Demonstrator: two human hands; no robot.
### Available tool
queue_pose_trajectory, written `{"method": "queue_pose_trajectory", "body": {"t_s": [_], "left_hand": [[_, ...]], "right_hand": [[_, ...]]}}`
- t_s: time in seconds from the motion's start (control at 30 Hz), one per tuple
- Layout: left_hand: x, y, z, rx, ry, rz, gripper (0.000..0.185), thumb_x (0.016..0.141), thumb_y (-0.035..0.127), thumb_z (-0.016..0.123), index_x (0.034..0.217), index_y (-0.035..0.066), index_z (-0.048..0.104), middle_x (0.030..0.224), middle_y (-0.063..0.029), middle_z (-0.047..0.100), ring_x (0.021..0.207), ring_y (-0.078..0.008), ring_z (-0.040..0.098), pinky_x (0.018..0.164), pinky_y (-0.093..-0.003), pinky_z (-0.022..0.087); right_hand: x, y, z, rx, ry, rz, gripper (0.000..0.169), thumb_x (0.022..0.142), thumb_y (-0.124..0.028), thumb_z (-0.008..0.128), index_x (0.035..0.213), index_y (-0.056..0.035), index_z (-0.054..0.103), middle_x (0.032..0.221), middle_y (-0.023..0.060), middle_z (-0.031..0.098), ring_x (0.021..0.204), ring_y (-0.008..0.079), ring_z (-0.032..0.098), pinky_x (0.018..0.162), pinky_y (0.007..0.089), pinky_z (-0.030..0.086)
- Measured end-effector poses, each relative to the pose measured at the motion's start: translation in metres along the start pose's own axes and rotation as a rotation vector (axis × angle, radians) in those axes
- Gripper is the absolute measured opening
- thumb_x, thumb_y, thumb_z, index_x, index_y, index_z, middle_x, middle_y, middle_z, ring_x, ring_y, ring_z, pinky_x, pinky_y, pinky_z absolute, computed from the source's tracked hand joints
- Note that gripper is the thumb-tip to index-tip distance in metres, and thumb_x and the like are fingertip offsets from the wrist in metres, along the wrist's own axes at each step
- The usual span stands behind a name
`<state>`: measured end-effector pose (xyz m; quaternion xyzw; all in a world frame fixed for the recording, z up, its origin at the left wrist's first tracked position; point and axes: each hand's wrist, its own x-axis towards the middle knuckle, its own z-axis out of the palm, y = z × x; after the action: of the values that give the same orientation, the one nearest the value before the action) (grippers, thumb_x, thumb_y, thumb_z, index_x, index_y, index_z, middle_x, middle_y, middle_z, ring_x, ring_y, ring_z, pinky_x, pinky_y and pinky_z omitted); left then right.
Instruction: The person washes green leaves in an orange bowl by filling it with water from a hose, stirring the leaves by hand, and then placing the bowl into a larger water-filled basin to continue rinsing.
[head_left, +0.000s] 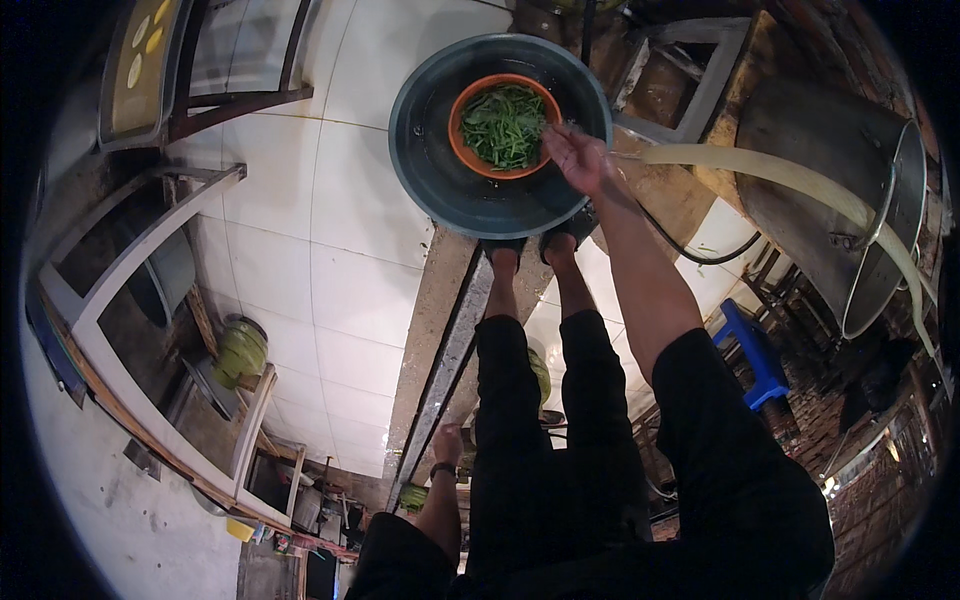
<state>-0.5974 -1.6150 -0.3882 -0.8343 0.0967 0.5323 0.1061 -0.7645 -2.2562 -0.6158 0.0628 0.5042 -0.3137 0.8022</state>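
Note:
An orange bowl (456, 154) of cut green leaves (504, 129) sits inside a wide dark plastic basin (420, 187), with a little water visible around it. My right hand (577, 159) reaches over the basin's right side, palm turned up and fingers stretched out at the bowl's rim. It appears to hold nothing. Just right of its wrist is the end of a pale hose (757, 166), and splashing water shows at the fingertips. My left hand (448, 442) hangs low beside my left leg, fingers curled, with a dark band on the wrist and no object visible in it.
A large metal pot (817, 180) stands at the right, the hose running across it. Below it is a blue plastic stool (754, 360). A metal-edged channel (450, 360) crosses the white tiled floor (352, 285). White frames (150, 247) and a green gas cylinder (241, 352) are at the left.

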Motion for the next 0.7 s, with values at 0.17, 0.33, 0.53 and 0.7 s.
{"method": "queue_pose_trajectory", "body": {"t_s": [0.17,0.33,0.53,0.7], "left_hand": [[-0.013,-0.014,0.040,0.056,-0.162,-0.012,0.036,0.094,0.038,0.057,0.106,0.006,0.070,0.101,-0.0250,0.070,0.097,-0.0441,0.067,0.082,-0.0526,0.052],[-0.016,-0.011,0.057,-0.043,-0.115,0.079,0.036,0.095,0.038,0.057,0.106,0.006,0.070,0.100,-0.0250,0.070,0.096,-0.0443,0.067,0.082,-0.0530,0.052],[-0.022,-0.011,0.060,-0.070,-0.097,0.100,0.036,0.095,0.038,0.056,0.106,0.006,0.069,0.100,-0.0249,0.070,0.096,-0.0446,0.066,0.081,-0.0535,0.052],[-0.021,-0.015,0.060,-0.075,-0.084,0.111,0.036,0.095,0.038,0.056,0.106,0.006,0.069,0.099,-0.0248,0.070,0.095,-0.0449,0.066,0.080,-0.0539,0.052]], "right_hand": [[0.001,-0.005,0.004,0.071,-0.020,0.026,0.038,0.106,-0.012,0.042,0.135,0.0120,0.044,0.133,0.0249,0.055,0.122,0.0333,0.059,0.105,0.0398,0.053],[-0.009,-0.013,-0.001,0.205,-0.211,-0.173,0.035,0.105,-0.012,0.043,0.131,0.0107,0.048,0.128,0.0243,0.059,0.122,0.0328,0.059,0.105,0.0396,0.053],[-0.009,-0.011,0.025,-0.232,-0.030,0.248,0.036,0.108,-0.015,0.039,0.132,0.0089,0.049,0.132,0.0217,0.060,0.126,0.0304,0.058,0.107,0.0394,0.051],[0.000,-0.002,0.018,-0.169,-0.027,0.094,0.039,0.109,-0.018,0.038,0.137,0.0076,0.048,0.136,0.0206,0.057,0.128,0.0279,0.057,0.105,0.0350,0.051]]}}
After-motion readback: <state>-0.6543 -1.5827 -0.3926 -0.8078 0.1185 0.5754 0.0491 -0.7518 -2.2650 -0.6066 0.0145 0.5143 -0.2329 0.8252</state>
